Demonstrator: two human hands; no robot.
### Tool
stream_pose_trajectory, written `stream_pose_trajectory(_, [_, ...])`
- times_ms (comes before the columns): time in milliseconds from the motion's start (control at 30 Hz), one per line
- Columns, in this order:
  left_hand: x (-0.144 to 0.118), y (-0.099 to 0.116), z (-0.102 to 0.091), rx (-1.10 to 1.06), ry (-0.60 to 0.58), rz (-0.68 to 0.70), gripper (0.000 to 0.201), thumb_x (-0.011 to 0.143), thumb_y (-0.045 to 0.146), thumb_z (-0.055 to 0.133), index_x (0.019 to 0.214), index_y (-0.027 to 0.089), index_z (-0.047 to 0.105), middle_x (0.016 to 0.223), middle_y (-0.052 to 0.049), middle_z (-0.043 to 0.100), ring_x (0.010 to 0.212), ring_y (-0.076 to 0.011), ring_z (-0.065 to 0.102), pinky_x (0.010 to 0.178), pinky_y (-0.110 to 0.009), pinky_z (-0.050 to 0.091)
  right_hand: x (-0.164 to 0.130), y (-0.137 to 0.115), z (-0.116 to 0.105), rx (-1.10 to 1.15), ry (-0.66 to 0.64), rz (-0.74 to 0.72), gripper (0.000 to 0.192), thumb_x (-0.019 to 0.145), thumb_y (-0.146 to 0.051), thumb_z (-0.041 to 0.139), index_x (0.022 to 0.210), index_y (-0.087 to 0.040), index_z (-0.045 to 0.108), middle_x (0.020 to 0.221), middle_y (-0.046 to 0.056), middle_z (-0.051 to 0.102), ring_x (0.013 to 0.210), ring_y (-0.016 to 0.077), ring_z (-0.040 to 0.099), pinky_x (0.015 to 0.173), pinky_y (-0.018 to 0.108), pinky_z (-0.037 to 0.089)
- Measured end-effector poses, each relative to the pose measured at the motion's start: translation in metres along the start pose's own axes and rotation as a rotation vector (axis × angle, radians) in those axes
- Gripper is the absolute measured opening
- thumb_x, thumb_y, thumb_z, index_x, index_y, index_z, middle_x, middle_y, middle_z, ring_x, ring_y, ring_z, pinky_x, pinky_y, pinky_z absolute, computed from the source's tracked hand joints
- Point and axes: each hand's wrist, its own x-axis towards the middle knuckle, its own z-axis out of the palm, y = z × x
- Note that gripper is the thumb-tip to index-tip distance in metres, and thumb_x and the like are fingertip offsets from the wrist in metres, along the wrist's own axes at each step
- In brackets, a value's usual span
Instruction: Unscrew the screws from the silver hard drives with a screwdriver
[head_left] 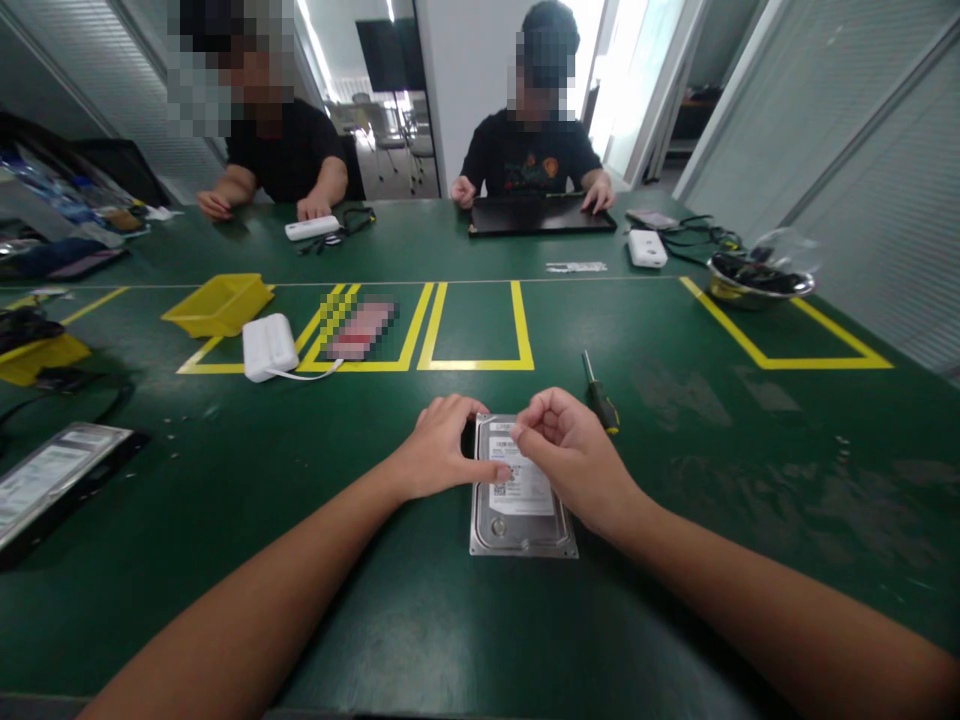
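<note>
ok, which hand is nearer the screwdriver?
Right. The right hand sits just beside the screwdriver, on the hard drive; the left hand is across the drive, farther off.

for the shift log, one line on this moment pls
left hand on hard drive | right hand pinching at its label | screwdriver beside, untouched

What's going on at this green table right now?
A person rests both bare hands on a silver metal hard drive lying flat on the green table. The left hand presses its near edge and label; the right hand pinches at the label's top. A black-and-yellow screwdriver lies just beyond, untouched. Two other people sit opposite.
</note>
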Motion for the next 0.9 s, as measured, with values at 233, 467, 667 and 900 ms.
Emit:
stream_pose_trajectory(233, [-0.004,-0.002,0.006,-0.140,0.133,0.059,0.084,0.059,0.065,0.082,0.122,0.022,0.048,0.117,-0.008,0.053,0.109,-0.0285,0.051,0.094,-0.046,0.044,0.000,0.019,-0.003,-0.021,-0.033,-0.061,0.017,0.082,-0.023,0.064,0.084,-0.022,0.047,0.077,-0.003,0.055,0.065,0.0110,0.049,0.057,0.029,0.037])
stream_pose_trajectory(467, [-0.007,0.008,0.011,-0.183,0.437,0.251,0.026,0.088,0.039,0.063,0.103,0.021,0.053,0.100,-0.004,0.055,0.096,-0.0215,0.051,0.087,-0.038,0.042,-0.004,0.020,-0.011,0.049,-0.091,-0.061,0.017,0.086,-0.025,0.065,0.086,-0.022,0.048,0.081,-0.003,0.053,0.067,0.0093,0.047,0.058,0.027,0.037])
stream_pose_trajectory(667, [-0.008,0.016,0.012,-0.151,0.434,0.366,0.010,0.092,0.029,0.060,0.098,0.021,0.058,0.096,-0.003,0.056,0.097,-0.0205,0.051,0.089,-0.038,0.039,-0.003,0.016,-0.014,0.100,-0.148,-0.022,0.021,0.085,-0.029,0.068,0.084,-0.021,0.048,0.080,-0.003,0.053,0.066,0.0093,0.046,0.058,0.027,0.036])
stream_pose_trajectory(900, [-0.009,0.020,0.015,-0.120,0.403,0.386,0.008,0.094,0.028,0.057,0.092,0.022,0.061,0.093,-0.003,0.055,0.095,-0.0202,0.051,0.087,-0.038,0.042,-0.005,0.014,-0.015,0.116,-0.199,-0.016,0.022,0.085,-0.032,0.069,0.083,-0.022,0.049,0.079,-0.003,0.052,0.069,0.0106,0.046,0.061,0.027,0.038])
